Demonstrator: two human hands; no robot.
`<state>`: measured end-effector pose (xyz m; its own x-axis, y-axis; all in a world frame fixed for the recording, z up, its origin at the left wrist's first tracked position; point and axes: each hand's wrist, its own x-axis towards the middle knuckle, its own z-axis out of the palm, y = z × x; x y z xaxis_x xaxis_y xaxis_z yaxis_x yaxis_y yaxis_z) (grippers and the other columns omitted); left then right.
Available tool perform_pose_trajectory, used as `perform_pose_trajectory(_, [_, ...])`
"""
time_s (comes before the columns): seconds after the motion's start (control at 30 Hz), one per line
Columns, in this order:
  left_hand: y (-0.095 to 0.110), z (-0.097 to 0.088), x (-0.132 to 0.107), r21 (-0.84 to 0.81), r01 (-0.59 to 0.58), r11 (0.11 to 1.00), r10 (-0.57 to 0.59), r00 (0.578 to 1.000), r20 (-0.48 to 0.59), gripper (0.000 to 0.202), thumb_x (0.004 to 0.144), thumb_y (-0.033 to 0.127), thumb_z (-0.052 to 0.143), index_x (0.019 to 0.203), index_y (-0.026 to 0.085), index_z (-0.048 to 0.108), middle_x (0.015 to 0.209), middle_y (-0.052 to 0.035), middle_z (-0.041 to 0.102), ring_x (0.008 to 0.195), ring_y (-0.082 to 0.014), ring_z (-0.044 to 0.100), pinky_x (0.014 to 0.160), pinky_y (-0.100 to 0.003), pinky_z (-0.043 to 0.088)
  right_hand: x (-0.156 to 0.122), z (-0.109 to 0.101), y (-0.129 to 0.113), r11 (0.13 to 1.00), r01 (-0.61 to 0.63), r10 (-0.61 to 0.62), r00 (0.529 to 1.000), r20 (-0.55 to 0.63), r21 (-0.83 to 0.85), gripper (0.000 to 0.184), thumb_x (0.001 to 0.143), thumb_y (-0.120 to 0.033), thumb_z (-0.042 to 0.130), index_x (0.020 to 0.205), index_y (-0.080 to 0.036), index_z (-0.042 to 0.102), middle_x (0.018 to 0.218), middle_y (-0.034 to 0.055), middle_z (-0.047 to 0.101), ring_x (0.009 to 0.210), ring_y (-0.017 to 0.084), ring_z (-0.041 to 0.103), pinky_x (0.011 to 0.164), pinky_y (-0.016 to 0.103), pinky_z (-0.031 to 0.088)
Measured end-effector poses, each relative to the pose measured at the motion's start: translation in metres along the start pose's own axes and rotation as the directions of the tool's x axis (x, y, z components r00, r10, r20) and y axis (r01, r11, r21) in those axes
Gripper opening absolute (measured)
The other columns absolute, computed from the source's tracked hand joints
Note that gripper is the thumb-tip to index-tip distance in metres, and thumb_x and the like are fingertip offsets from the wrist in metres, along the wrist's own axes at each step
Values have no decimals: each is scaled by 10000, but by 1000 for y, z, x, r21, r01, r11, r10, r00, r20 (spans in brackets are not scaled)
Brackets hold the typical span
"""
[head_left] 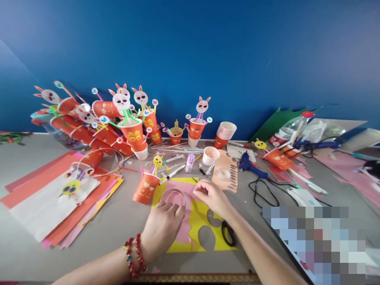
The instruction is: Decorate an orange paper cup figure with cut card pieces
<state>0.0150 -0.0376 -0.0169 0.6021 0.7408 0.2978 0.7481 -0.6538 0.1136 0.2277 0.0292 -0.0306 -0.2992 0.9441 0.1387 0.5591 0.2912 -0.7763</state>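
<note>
Blue wall (190, 59) stands beyond both hands, and a grey tabletop (118, 223) spreads beneath them. Just past the knuckles of the left hand (163, 227) is a thin pale ring (173, 190), perhaps a tape roll; the fingers curl over its near edge and seem to have hold of it, though their undersides are hidden. It looks light and fairly stiff, maybe slick — best taken by the rim, pinched without squeezing it out of round. Beside it, the right hand (214, 200) has thumb and forefinger drawn nearly together; I cannot tell whether anything thin lies between them. Under the left hand is a pink sheet (183, 234), on a yellow sheet (196, 217) with 2 large holes below the right hand — both papers probably soft, easily creased. Black scissors handles (232, 238) lie beside the right forearm; beyond the left hand leans 1 orange cup (146, 189).
</note>
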Motion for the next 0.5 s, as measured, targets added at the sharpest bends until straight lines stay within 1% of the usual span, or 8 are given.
perform_pose_trajectory(0.1, [-1, 5, 0, 16, 34, 999, -35, 997, 62, 107, 883, 87, 566, 877, 183, 614, 746, -28, 692, 647, -229, 657, 571, -355, 460, 0, 2, 2, 995, -6, 9, 1000, 25, -99, 142, 857, -139, 608, 729, -197, 630, 783, 13, 664, 772, 182, 626, 706, 280, 492])
perform_pose_trajectory(0.23, [-2, 5, 0, 7, 58, 998, -58, 990, 126, 90, 887, 103, 600, 859, 180, 636, 803, -44, 701, 691, -247, 671, 581, -365, 484, 1, 4, 6, 991, -17, 21, 999, 26, -132, 143, 839, -106, 624, 733, -201, 614, 806, 18, 667, 805, 194, 631, 732, 295, 496])
perform_pose_trajectory(0.5, [-3, 5, 1, -29, 81, 996, -76, 986, 146, 72, 896, 120, 611, 887, 178, 653, 821, -39, 702, 718, -250, 673, 597, -365, 499, -1, 9, 9, 979, -3, 5, 1000, 9, -204, 172, 827, -81, 626, 729, -211, 573, 830, 27, 664, 852, 221, 615, 763, 324, 474])
